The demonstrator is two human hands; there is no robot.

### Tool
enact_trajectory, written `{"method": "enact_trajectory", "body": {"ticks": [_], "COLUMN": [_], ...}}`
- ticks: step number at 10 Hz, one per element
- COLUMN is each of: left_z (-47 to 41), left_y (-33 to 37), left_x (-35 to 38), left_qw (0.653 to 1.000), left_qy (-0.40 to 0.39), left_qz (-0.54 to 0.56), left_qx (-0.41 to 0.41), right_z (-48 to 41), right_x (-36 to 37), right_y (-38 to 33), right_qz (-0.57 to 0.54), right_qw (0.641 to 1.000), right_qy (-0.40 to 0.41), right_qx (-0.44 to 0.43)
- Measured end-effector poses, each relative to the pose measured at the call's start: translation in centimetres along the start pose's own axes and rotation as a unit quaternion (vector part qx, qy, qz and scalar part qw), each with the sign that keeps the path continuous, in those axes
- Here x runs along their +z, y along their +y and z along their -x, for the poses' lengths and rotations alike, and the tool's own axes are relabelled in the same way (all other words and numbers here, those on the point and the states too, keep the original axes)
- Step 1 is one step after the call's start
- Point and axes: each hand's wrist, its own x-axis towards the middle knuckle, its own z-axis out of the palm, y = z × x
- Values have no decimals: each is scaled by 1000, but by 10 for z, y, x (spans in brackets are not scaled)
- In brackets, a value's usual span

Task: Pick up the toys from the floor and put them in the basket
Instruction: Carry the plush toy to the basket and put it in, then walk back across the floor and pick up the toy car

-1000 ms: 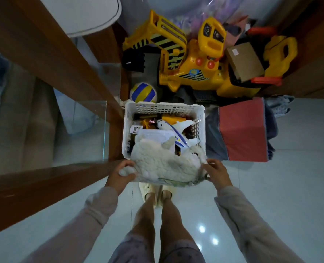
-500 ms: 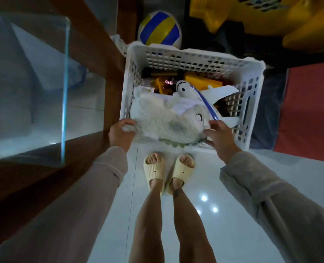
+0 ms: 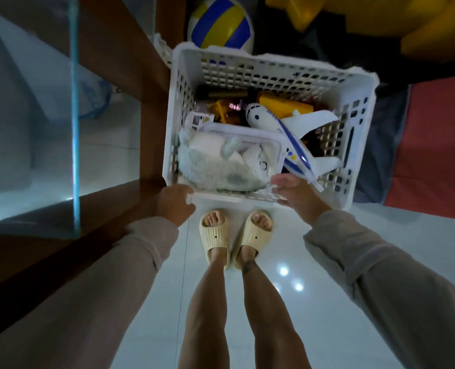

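Observation:
A white perforated basket (image 3: 359,134) stands on the floor in front of my feet. Inside it, against the near wall, lies a fluffy white plush toy (image 3: 215,166). To its right rests a white toy airplane (image 3: 279,123) with blue stripes, and yellow toys (image 3: 282,103) lie further back. My left hand (image 3: 174,205) sits at the basket's near left corner, fingertips loosely bent against the rim, holding nothing. Over the near rim, my right hand (image 3: 291,190) hovers with fingers spread, just clear of the plush.
A wooden frame with a glass panel (image 3: 34,129) stands close on the left. A blue, yellow and white ball (image 3: 221,25) lies behind the basket, a big yellow toy vehicle (image 3: 380,22) at top right. A red and grey cloth box (image 3: 434,145) is to the right. Glossy tiles surround my slippered feet (image 3: 237,233).
The plush toy went from my two hands down into the basket and lies there let go. My hands have drawn back to the near rim. The view has dipped closer to the basket.

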Motion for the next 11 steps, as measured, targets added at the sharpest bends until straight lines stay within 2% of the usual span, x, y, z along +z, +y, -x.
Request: {"method": "enact_trajectory", "body": {"ticks": [1, 2, 3, 4, 6, 8, 10, 11], "left_z": [52, 117, 183, 240, 320, 365, 365, 363], "left_y": [20, 38, 55, 65, 47, 9, -10, -10], "left_x": [-17, -35, -57, -81, -110, -106, -115, -120], "left_qw": [996, 989, 989, 993, 993, 987, 980, 953], "left_qy": [-48, -109, -119, -95, -68, -120, -72, 5], "left_qz": [55, 79, 62, 55, 69, 9, 119, 264], "left_qx": [-41, -68, -62, -50, -75, -108, -139, -150], "right_z": [57, 125, 193, 255, 349, 375, 364, 350], "right_x": [-8, -17, -27, -31, -28, -27, -46, -61], "right_y": [-4, 2, 15, 29, 54, 78, 75, 63], "right_qz": [-7, 14, 10, 26, 32, 126, 158, 211], "right_qw": [1000, 999, 997, 995, 992, 985, 980, 972], "right_qy": [-5, 0, 9, 21, 28, 90, 113, 86], "right_qx": [-2, 52, 82, 94, 119, 77, 43, 52]}}
